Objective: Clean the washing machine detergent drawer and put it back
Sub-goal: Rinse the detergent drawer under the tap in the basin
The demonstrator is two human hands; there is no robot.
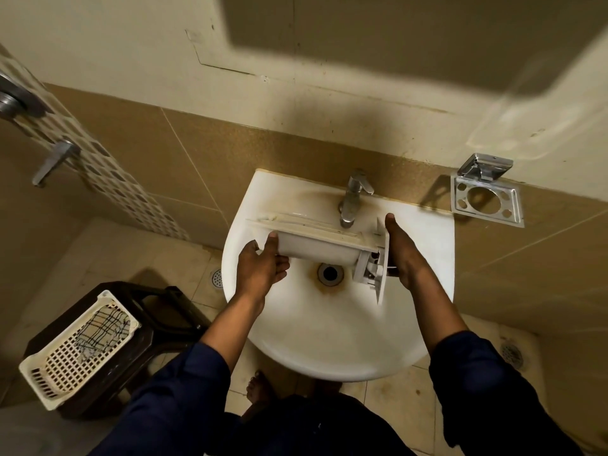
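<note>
Bathroom, tan wall tiles, tiled floor. A white sink (424,245) is fixed to the far wall, with rust-coloured staining round its drain (330,274). The tap (353,200) stands at the far rim; no water is seen running.

The drawer (319,246) is held above the bowl, just near of the tap spout, lying left to right with its front panel at the right end. It appears turned on its side, closed underside toward the person; the compartments are not visible.

The left hand (260,268) grips the left end, thumb pressed on the near face and fingers curled beneath. The right hand (403,255) holds the panel end, thumb straight along the panel's outer face. Its fingers pass behind the panel and are mostly hidden, so their closure is judged, not confirmed.

To the near left, a perforated basket (79,350) rests on a dark stool (158,311). A chrome holder (487,202) is mounted right of the sink.

Assessment: the rinsing step is about to begin or is in hand, and refitting is not yet done. The next move calls for freeing one hand to open the tap while the other alone supports the drawer. The drawer must then be turned so its open side meets the stream. A wet plastic drawer held one-handed may slip into the bowl.
</note>
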